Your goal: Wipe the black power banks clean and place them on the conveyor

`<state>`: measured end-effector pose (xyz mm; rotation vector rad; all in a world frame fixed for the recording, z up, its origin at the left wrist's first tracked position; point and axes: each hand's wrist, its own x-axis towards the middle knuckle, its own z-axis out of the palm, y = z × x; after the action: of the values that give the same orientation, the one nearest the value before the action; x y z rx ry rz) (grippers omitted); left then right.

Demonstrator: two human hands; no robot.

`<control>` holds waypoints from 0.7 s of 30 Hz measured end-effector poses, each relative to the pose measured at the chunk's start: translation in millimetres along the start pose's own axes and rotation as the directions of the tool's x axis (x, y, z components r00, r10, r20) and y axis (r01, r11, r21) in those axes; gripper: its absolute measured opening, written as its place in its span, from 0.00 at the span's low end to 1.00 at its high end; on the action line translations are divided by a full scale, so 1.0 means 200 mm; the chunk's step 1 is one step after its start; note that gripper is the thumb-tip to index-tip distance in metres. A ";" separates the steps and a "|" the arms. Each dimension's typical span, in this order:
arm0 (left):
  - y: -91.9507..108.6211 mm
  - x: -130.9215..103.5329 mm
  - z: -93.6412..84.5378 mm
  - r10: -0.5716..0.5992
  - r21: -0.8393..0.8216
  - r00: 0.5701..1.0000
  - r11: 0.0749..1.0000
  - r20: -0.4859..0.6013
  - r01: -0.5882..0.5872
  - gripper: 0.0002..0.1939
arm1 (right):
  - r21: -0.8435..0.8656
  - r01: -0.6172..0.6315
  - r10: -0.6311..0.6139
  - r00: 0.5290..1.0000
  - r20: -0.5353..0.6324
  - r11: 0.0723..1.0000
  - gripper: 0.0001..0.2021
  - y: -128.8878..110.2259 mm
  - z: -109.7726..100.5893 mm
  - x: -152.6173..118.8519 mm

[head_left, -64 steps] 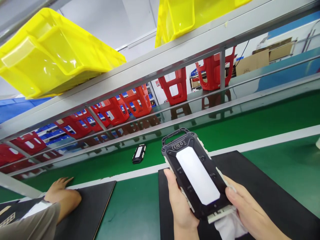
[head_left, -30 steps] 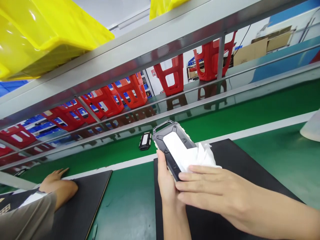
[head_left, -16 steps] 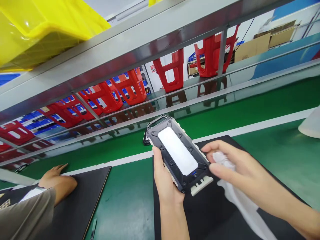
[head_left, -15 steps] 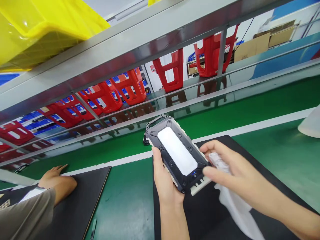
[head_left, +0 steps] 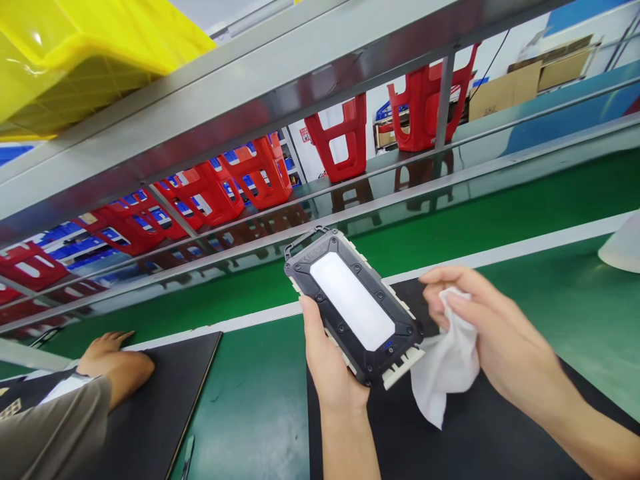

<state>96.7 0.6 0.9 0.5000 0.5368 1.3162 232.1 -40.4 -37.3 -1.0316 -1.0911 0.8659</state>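
My left hand point(head_left: 335, 370) is closed around the lower left side of a rugged black power bank point(head_left: 327, 300) with cream edges. A long white light panel glows on its upper face, a small blue light shows near its lower end, and a loop handle sits at its far end. To the right, my right hand point(head_left: 493, 320) pinches a crumpled white cloth point(head_left: 447, 367), which hangs down beside the power bank's lower corner. The fingers of that hand are apart from the power bank. Beneath both hands lies a black mat point(head_left: 380, 433).
At the left, a co-worker's hand point(head_left: 107, 353) rests by another black mat point(head_left: 165, 393). A metal shelf beam point(head_left: 280, 87) crosses above, bearing a yellow bin point(head_left: 100, 60). Red plastic stools point(head_left: 345, 157) stand behind the green bench point(head_left: 255, 400). A translucent white object point(head_left: 623, 247) is at the right.
My right hand has drawn back to the right from the power bank's edge, with the cloth now hanging between them. The power bank stays in my left hand, barely shifted.
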 end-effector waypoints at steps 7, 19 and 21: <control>-0.03 0.03 -0.04 -0.051 -0.036 0.998 0.998 0.040 0.052 0.28 | -0.165 0.609 -0.499 0.752 0.431 0.775 0.18 -0.11 0.13 -0.05; 0.14 0.02 -0.26 -0.066 -0.068 0.987 0.996 -0.149 0.057 0.22 | -0.711 0.154 -0.048 0.985 0.166 0.686 0.13 0.23 -0.12 0.27; 0.17 0.02 -0.31 0.008 -0.031 0.971 0.999 -0.239 -0.016 0.20 | -0.754 0.082 0.068 0.984 0.165 0.652 0.09 0.33 -0.05 0.42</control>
<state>32.3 12.7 -25.9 0.3192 0.7106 1.4032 258.4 55.7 -78.0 -1.6657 -1.6861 0.4706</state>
